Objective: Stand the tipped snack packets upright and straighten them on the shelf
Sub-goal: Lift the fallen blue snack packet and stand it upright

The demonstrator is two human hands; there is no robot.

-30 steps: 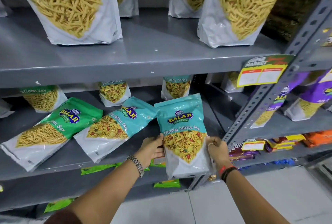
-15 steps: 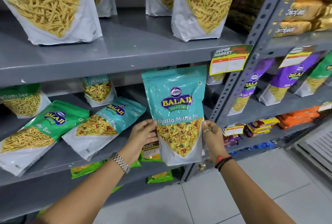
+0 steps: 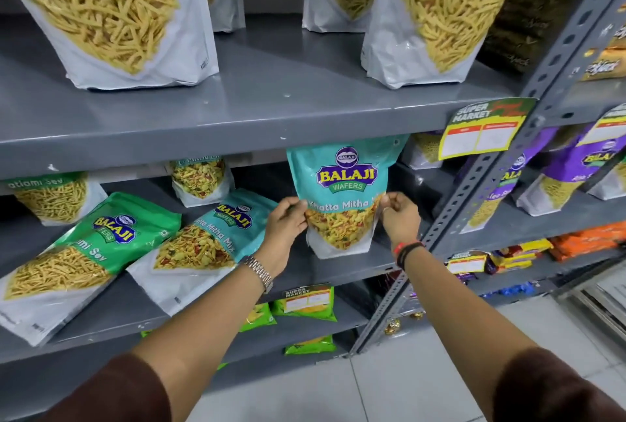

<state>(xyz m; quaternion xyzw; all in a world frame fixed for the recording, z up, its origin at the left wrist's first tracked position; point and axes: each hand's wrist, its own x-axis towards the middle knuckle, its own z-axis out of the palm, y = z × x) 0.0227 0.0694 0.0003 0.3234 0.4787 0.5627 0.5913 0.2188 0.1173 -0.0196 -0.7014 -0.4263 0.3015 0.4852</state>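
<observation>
A teal Khatta Mitha Mix packet (image 3: 343, 181) stands upright on the grey middle shelf (image 3: 338, 269), its top under the shelf above. My left hand (image 3: 286, 221) grips its left edge and my right hand (image 3: 399, 216) pinches its right edge. To the left a second teal mix packet (image 3: 203, 245) lies tipped on its back, and a green sev packet (image 3: 84, 259) lies tipped beside it. Behind them a small teal packet (image 3: 201, 181) and a green sev packet (image 3: 54, 198) stand upright at the back.
Large clear-front sev bags (image 3: 111, 15) stand on the upper shelf (image 3: 271, 110). A perforated grey upright post (image 3: 474, 191) rises right of my right hand, with a yellow price tag (image 3: 481, 133) on it. Purple packets (image 3: 569, 177) fill the neighbouring shelf. Green packets (image 3: 305, 303) lie below.
Both hands have carried the teal packet up from the shelf's front edge and set it upright further back. My hands have slid up from its lower sides to its middle.
</observation>
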